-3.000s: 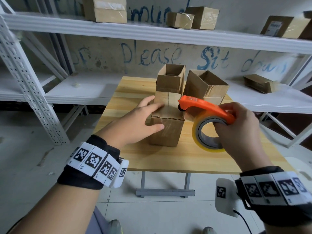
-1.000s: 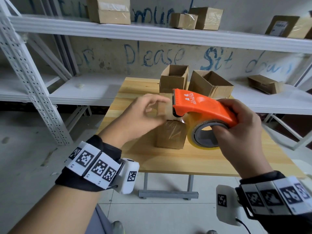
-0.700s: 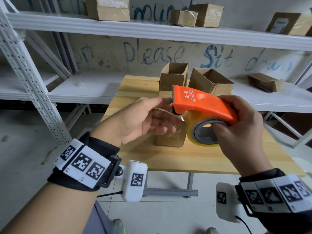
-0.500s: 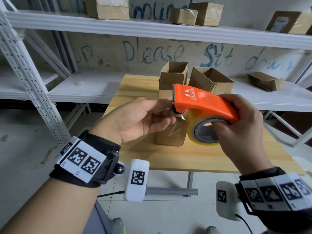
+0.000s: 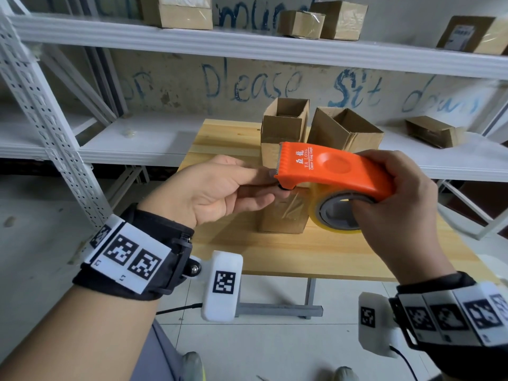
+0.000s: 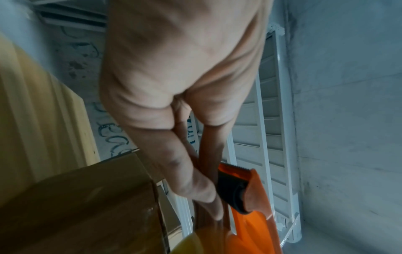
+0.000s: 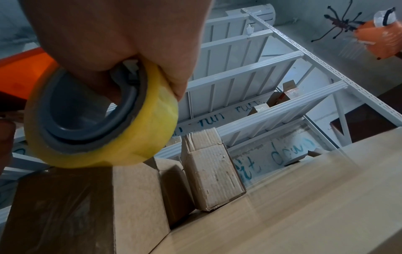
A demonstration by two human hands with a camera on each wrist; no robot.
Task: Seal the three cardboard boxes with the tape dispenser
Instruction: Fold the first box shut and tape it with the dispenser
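My right hand (image 5: 384, 207) grips the orange tape dispenser (image 5: 332, 169), fingers hooked into the core of its yellow tape roll (image 5: 336, 215); the roll (image 7: 104, 120) shows under my right hand (image 7: 121, 34). My left hand (image 5: 270, 185), palm turned up, pinches the loose tape end at the dispenser's black roller (image 6: 231, 189). Below the dispenser stands the near cardboard box (image 5: 280, 215), clear tape on its front face. Two open boxes (image 5: 286, 119) (image 5: 343, 130) stand behind it on the wooden table (image 5: 302, 257).
White metal shelving (image 5: 247, 42) runs behind the table and carries several other boxes. A perforated upright (image 5: 55, 138) stands at the left. A small box (image 5: 431, 130) lies on the right shelf. The table's front strip is bare wood.
My left hand has left the near box's top, turned palm up and taken the tape end at the dispenser's mouth. The dispenser has lifted off the box and come toward me.
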